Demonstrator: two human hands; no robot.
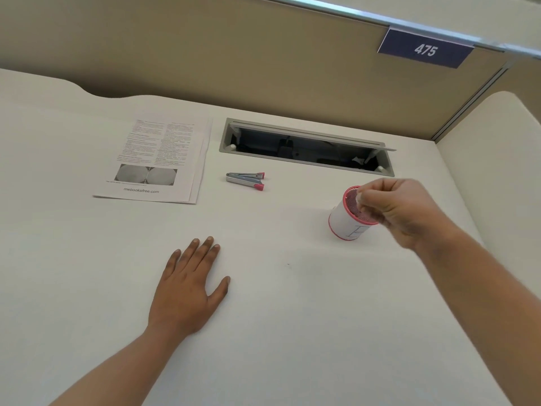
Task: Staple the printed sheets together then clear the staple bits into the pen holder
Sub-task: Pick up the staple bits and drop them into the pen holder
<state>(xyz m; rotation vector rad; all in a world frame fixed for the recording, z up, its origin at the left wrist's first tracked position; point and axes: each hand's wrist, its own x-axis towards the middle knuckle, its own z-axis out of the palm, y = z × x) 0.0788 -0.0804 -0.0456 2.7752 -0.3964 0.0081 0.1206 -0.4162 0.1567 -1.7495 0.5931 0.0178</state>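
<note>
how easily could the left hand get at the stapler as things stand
Probably yes, easily: the left hand lies flat and free on the desk, with only bare surface between it and the stapler.

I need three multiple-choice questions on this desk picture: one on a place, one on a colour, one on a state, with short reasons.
1. Where is the stapler? A between printed sheets and pen holder; B on the sheets; C inside the holder.
2. The pen holder's rim is: A blue; B pink; C green.
3. The left hand is: A gripping the stapler; B flat on the desk; C lifting paper.
Answers: 1A, it lies on bare desk between them; 2B, the rim shows pink; 3B, straight fingers rest on it.
</note>
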